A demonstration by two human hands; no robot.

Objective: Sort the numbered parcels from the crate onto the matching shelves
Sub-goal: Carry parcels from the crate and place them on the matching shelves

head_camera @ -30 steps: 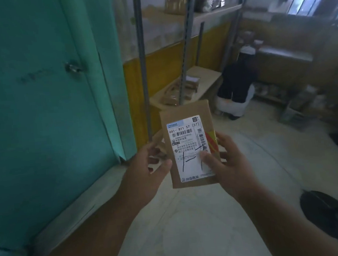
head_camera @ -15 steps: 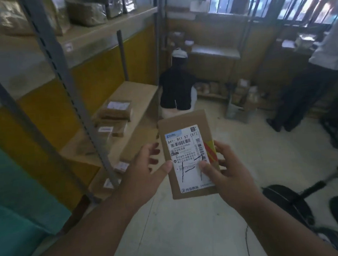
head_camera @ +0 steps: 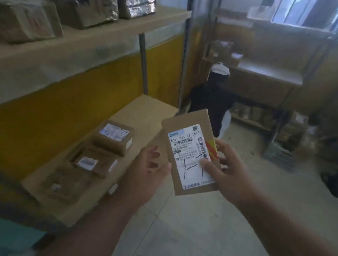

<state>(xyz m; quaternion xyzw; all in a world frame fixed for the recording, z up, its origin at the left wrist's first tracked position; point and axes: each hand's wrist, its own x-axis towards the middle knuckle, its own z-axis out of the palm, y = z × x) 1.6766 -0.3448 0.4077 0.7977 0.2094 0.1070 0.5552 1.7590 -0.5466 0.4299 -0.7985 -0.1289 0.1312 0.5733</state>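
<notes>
The right hand (head_camera: 225, 170) grips a flat cardboard parcel (head_camera: 192, 152) by its lower right edge, thumb pressed on the white label (head_camera: 188, 152) and fingers curled behind. The left hand (head_camera: 147, 173) sits just beside the parcel's left edge, fingers loosely spread; whether it touches the card I cannot tell. The parcel stands nearly upright in front of both hands, label facing the wearer, with handwritten strokes under the thumb.

It looks thin, light and fairly stiff, so a one-hand pinch near an edge should carry it; the glossy label may be slicker than the bare card, which makes the brown margin the safer hold. To the left of the left hand, the lower shelf (head_camera: 143, 113) carries several boxes (head_camera: 112, 137), probably the destination to check.
</notes>
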